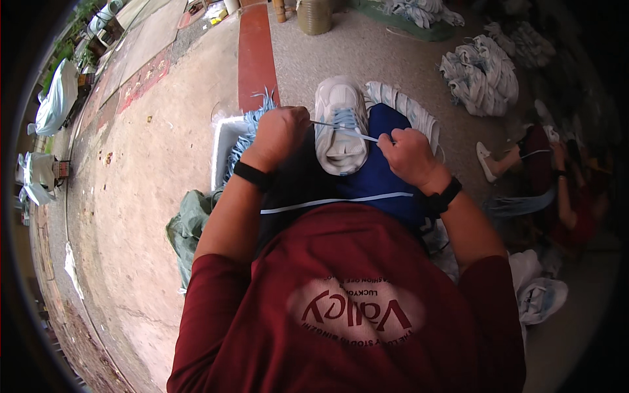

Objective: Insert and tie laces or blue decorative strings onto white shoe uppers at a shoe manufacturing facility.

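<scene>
A white sneaker upper rests on my lap, its toe pointing away from me. Light blue lace crosses its front. My left hand is closed on one end of the lace, left of the shoe. On the other side my right hand pinches the opposite end, and both ends stretch taut over the shoe's opening. Beside my left hand, a bundle of loose light blue laces hangs over the rim of a white foam box. More white uppers are stacked just past my right knee.
Piles of white shoe uppers lie on the floor at the far right. Another person sits at the right. Green cloth bunches by my left elbow, and clear plastic bags lie at the lower right. A tan container stands ahead.
</scene>
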A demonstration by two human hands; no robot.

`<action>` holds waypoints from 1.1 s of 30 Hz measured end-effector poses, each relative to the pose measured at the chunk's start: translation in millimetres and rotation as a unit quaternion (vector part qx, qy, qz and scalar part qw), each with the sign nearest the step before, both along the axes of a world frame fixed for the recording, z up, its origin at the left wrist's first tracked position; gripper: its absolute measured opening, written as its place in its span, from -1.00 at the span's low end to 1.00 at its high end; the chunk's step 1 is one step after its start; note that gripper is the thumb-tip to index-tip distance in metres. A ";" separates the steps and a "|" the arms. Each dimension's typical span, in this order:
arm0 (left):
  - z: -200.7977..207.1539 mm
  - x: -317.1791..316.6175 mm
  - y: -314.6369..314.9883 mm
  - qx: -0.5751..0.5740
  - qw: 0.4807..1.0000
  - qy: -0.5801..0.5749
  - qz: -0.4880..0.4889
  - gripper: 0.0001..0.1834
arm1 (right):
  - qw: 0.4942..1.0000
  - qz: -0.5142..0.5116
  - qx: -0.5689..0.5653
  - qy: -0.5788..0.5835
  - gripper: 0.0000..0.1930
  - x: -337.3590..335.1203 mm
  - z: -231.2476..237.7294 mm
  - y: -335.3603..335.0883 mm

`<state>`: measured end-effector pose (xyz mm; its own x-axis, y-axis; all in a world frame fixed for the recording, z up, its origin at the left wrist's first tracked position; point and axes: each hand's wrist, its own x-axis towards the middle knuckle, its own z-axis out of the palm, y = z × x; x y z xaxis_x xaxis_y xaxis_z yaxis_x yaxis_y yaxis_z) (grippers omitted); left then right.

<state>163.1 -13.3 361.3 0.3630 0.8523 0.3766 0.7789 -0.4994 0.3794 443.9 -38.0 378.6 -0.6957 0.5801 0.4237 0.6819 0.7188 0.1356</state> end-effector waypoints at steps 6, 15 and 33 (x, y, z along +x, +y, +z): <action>-7.9 -2.8 -4.8 -0.049 0.998 -0.032 -0.010 -0.91 | 0.988 -0.105 -0.034 -0.111 -0.88 43.2 -37.7 6.1; -0.5 1.3 -3.7 -0.054 0.997 -0.055 -0.021 -0.91 | 0.885 -0.094 -0.418 0.180 -0.79 -28.9 -47.7 60.4; 1.6 1.3 4.0 -0.006 1.000 0.016 -0.024 -0.92 | 0.999 0.039 -0.011 -0.027 -0.89 -10.4 -40.4 30.3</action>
